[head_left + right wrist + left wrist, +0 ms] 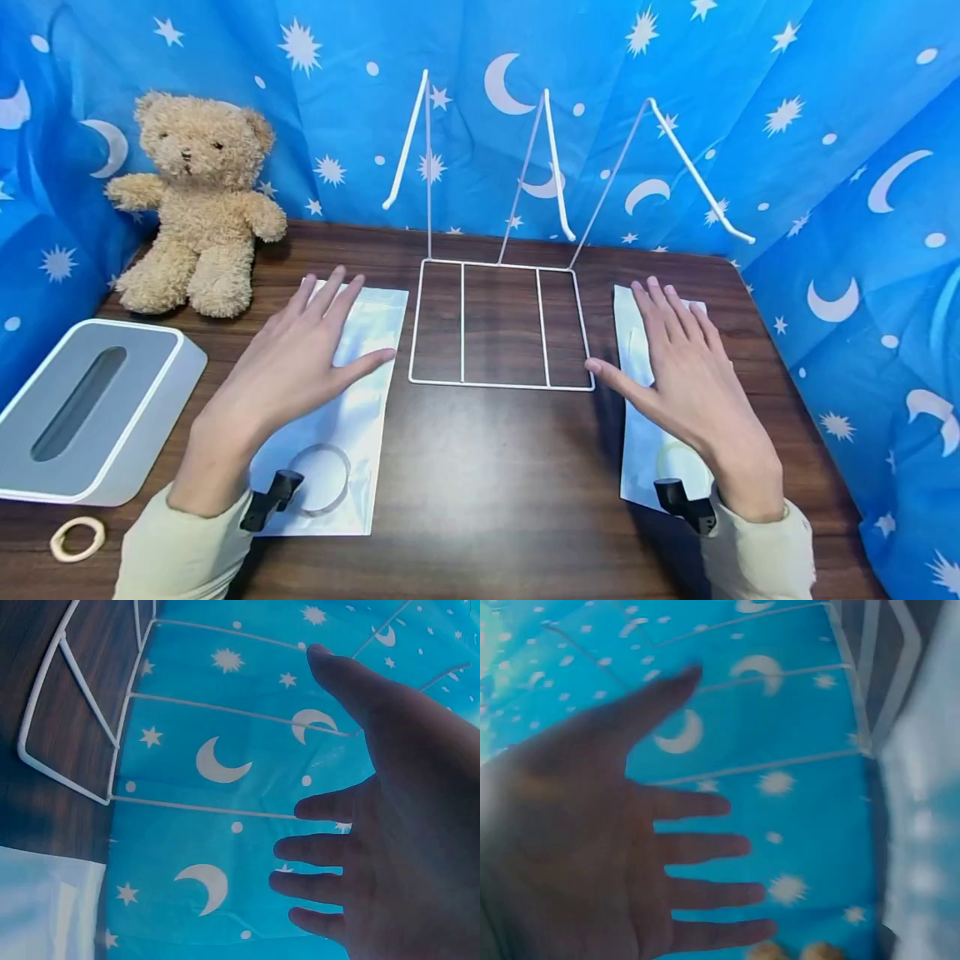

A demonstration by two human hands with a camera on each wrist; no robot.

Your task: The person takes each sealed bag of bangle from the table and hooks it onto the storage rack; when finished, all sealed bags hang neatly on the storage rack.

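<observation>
My left hand (288, 358) is held flat over a shiny white-and-silver packet (352, 450), fingers straight and thumb spread. A round ring outline shows near that packet's lower end. Over on the right, my right hand (686, 383) hovers the same way above a second white packet (637, 450), partly hidden beneath it. Neither hand holds anything. Between the two stands a white wire rack (502, 385) with a flat rectangular base and three tall bent arms at the back. Both wrist views show an extended palm, with the left hand (630, 855) and right hand (375, 840) facing the rack's arms.
A teddy bear (206, 200) sits at the back left. In front of it is a grey-topped tissue box (142, 408), with a small cream ring (77, 539) near the front edge. Blue star-and-moon cloth (480, 158) hangs behind and to both sides of the dark wooden table (495, 483).
</observation>
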